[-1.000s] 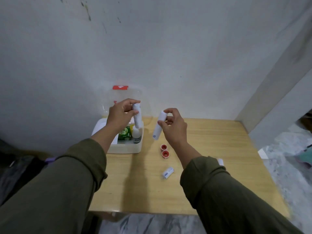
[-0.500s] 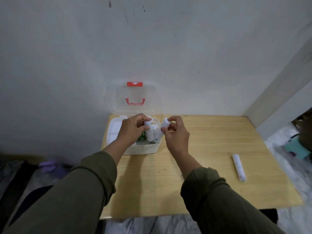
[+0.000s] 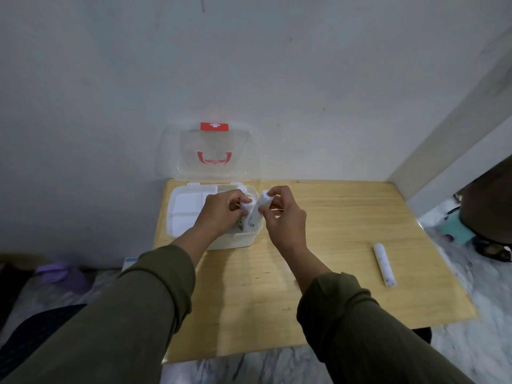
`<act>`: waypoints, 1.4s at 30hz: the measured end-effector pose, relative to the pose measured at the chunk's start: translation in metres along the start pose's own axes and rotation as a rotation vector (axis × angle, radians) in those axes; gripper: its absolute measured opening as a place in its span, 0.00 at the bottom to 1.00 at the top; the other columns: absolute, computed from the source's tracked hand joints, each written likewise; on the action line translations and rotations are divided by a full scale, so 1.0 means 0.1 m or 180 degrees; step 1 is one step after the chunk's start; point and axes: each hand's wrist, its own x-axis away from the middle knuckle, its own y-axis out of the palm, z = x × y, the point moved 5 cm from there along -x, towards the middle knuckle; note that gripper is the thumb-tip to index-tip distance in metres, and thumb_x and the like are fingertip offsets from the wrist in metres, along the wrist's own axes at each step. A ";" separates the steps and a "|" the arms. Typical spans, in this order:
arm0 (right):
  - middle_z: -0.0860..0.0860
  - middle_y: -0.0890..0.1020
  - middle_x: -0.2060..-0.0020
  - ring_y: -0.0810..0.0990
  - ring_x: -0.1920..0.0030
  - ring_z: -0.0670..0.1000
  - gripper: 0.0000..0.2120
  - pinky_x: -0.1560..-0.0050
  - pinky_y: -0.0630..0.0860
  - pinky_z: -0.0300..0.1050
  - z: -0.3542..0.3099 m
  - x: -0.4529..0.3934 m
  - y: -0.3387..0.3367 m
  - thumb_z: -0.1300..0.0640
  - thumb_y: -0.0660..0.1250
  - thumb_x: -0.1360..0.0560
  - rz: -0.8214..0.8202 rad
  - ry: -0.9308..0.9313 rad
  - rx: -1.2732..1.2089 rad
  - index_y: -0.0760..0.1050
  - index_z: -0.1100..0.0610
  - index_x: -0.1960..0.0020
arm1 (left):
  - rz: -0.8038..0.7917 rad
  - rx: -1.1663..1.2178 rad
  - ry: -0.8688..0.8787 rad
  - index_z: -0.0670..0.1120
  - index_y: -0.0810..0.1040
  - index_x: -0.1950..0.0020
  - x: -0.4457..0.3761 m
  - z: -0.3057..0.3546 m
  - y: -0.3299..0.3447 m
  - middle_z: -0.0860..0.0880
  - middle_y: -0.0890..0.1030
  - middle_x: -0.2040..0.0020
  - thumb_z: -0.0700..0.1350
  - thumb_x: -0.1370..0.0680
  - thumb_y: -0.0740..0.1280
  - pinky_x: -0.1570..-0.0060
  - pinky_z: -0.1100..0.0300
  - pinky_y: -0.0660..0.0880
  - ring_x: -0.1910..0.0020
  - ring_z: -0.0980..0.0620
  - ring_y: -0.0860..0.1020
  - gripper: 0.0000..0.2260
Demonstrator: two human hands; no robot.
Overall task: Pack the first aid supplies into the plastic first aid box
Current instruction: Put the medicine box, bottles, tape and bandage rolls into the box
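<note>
The white plastic first aid box (image 3: 182, 217) stands open at the table's back left, its clear lid (image 3: 210, 153) with a red handle leaning against the wall. My left hand (image 3: 221, 214) holds a white bandage roll (image 3: 246, 207) over the box's right compartment. My right hand (image 3: 282, 217) grips a second white roll (image 3: 259, 210) beside it, its lower end inside the box. The two rolls touch each other. A third white roll (image 3: 383, 264) lies on the table at the right. The box's other contents are mostly hidden by my hands.
The wooden table (image 3: 318, 245) stands against a grey wall, with a white wall corner at the right. A purple object (image 3: 59, 273) lies on the floor at the left. Dark items and a teal object (image 3: 454, 231) sit on the marble floor at the right.
Both hands have brought their rolls together and lowered them from above the table into the box's right side. The camera view has shifted, so the small red caps are out of sight.
</note>
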 end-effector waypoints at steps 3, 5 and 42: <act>0.54 0.82 0.55 0.80 0.54 0.51 0.12 0.54 0.75 0.34 0.04 0.00 0.02 0.64 0.69 0.27 -0.0060 0.0051 0.0028 0.72 0.56 0.47 | -0.0028 -0.0017 -0.0018 0.46 0.82 0.46 -0.03 0.00 0.01 0.47 0.83 0.45 0.36 0.28 0.71 0.49 0.66 0.72 0.53 0.56 0.78 0.12; 0.54 0.82 0.54 0.80 0.54 0.51 0.12 0.53 0.75 0.35 0.07 0.01 0.05 0.64 0.69 0.28 -0.0122 0.0065 0.0090 0.72 0.55 0.47 | -0.0044 -0.0033 -0.0038 0.47 0.83 0.47 -0.05 -0.02 0.01 0.47 0.82 0.45 0.37 0.28 0.72 0.48 0.65 0.72 0.51 0.53 0.80 0.12; 0.48 0.76 0.38 0.65 0.34 0.51 0.08 0.42 0.62 0.47 0.47 -0.05 0.26 0.50 0.67 0.26 -0.0548 -0.0002 0.1597 0.81 0.50 0.50 | -0.0628 -0.0593 0.0365 0.47 0.81 0.48 -0.11 -0.24 0.18 0.48 0.79 0.59 0.38 0.29 0.73 0.57 0.62 0.75 0.59 0.49 0.79 0.11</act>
